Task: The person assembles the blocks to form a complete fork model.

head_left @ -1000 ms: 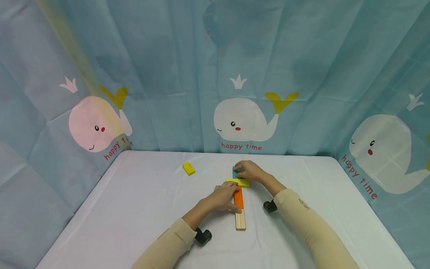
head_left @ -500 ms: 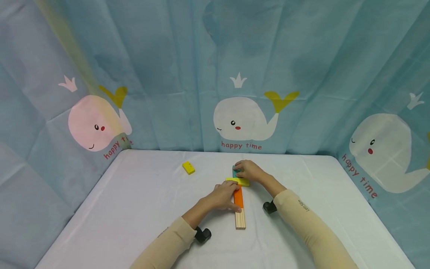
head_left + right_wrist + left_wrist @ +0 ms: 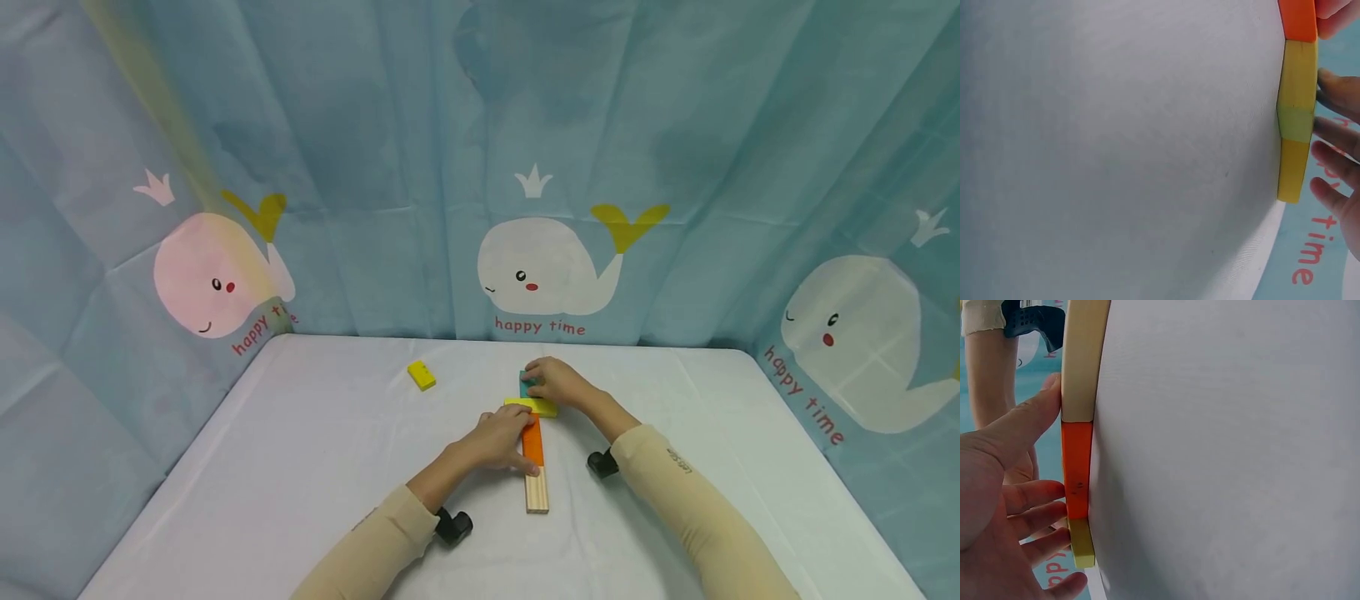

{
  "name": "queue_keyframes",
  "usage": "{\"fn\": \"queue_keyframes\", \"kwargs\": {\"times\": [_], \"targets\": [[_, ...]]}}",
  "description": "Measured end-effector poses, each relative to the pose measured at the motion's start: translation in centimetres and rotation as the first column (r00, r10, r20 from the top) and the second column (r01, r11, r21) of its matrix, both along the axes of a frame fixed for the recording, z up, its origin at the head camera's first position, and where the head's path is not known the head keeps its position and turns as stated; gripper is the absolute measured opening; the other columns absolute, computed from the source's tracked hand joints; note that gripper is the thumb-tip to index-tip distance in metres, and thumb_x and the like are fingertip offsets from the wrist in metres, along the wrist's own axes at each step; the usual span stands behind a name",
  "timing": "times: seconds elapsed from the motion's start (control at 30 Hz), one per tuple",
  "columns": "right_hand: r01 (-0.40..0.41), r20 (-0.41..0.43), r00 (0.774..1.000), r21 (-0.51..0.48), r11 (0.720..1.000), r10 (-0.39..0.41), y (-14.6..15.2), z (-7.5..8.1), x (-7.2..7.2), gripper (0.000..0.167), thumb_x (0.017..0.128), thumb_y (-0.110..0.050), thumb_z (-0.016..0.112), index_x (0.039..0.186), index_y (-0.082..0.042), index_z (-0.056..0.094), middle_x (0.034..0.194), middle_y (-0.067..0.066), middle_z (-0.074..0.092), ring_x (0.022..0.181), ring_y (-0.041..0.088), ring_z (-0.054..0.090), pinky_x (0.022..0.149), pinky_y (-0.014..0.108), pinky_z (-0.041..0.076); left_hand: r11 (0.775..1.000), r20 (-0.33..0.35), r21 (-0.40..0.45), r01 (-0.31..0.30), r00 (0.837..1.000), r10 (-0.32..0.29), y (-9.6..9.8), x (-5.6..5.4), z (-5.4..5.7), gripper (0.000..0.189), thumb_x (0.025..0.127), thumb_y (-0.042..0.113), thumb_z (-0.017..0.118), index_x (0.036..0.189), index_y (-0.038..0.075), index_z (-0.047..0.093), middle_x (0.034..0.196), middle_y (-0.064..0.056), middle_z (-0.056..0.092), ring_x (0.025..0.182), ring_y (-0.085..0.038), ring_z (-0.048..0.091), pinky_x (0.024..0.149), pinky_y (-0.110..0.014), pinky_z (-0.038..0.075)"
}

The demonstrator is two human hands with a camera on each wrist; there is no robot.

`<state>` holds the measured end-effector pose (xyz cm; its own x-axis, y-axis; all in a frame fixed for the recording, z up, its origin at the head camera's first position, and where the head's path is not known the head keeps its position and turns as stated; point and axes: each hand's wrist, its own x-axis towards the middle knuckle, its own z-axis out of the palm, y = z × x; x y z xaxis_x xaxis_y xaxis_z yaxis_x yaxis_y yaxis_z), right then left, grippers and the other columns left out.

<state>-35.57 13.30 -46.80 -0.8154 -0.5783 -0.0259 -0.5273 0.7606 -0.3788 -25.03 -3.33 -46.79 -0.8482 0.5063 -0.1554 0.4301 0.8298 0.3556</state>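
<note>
Blocks lie end to end on a white-covered table: a plain wood block point(image 3: 536, 494), an orange block point(image 3: 532, 442), a yellow block point(image 3: 546, 408) set crosswise, and a teal block point(image 3: 523, 387) at the far end. My left hand point(image 3: 495, 440) spreads along the row, its thumb by the plain wood block point(image 3: 1082, 362) and its fingertips on the orange block point(image 3: 1077, 469) and near the yellow one. My right hand point(image 3: 558, 382) rests its fingertips on the far end and partly hides the teal block. In the right wrist view a pale green block point(image 3: 1295, 123) sits between yellow surfaces.
A loose yellow block point(image 3: 422, 375) lies back left of the row. Behind the table point(image 3: 300, 467) hangs a blue curtain point(image 3: 375, 167) with printed whales. A black wrist camera point(image 3: 453, 527) is near my left sleeve; another black wrist camera point(image 3: 602, 463) is near my right one.
</note>
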Motion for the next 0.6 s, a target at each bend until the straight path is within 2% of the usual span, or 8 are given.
{"fn": "queue_keyframes", "kwargs": {"times": [0.6], "targets": [[-0.021, -0.075, 0.997, -0.025, 0.999, 0.019, -0.01, -0.12, 0.22, 0.025, 0.089, -0.016, 0.070, 0.108, -0.001, 0.074, 0.118, 0.015, 0.066, 0.112, 0.031, 0.059, 0.103, 0.047, 0.046, 1.000, 0.002, -0.015, 0.008, 1.000, -0.008, 0.05, 0.04, -0.02, 0.082, 0.075, 0.056, 0.078, 0.139, 0.013, 0.051, 0.153, -0.002, 0.041, 0.144, -0.017, 0.033, 0.110, -0.048, 0.034]]}}
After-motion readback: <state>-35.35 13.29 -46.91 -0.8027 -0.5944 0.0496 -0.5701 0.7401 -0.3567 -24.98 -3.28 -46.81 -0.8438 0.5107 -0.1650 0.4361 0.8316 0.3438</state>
